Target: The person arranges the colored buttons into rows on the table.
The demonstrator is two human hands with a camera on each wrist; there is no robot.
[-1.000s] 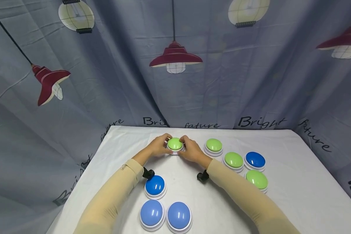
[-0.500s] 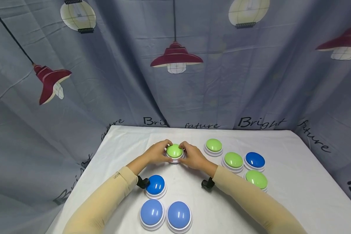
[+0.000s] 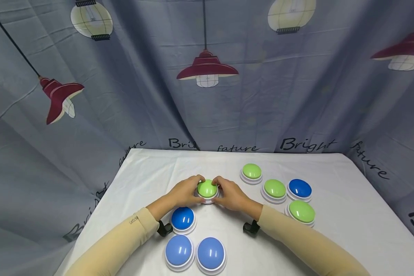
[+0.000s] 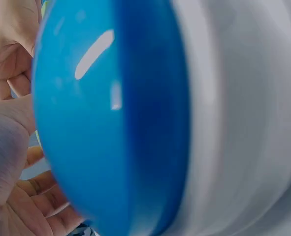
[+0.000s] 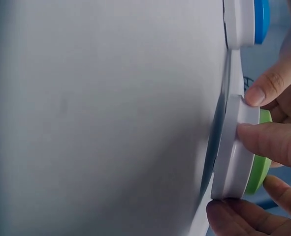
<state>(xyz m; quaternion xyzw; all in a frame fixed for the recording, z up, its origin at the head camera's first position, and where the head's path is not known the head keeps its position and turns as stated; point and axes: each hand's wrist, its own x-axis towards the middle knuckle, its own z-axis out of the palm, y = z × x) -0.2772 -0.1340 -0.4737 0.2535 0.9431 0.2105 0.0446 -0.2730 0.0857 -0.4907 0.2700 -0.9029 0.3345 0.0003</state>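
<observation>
A round push button with a green dome [image 3: 207, 188] and white base is held between both hands near the table's middle. My left hand [image 3: 185, 192] grips its left side and my right hand [image 3: 232, 194] its right side, thumbs towards me. In the right wrist view the thumbs and fingers press the white base [image 5: 231, 152], which sits tilted, with a dark gap under part of it. A blue push button [image 3: 183, 218] stands just in front of my left hand and fills much of the left wrist view.
Two paler blue buttons, one left [image 3: 178, 251] and one right [image 3: 211, 253], stand side by side nearer me. To the right are three green buttons [image 3: 252, 171] and a blue one [image 3: 299, 188]. A grey printed curtain [image 3: 262, 107] hangs behind the white table [image 3: 358, 214].
Both hands have brought the green push button towards me, closer to the blue buttons, keeping their grip on it. The other buttons stay where they were.
</observation>
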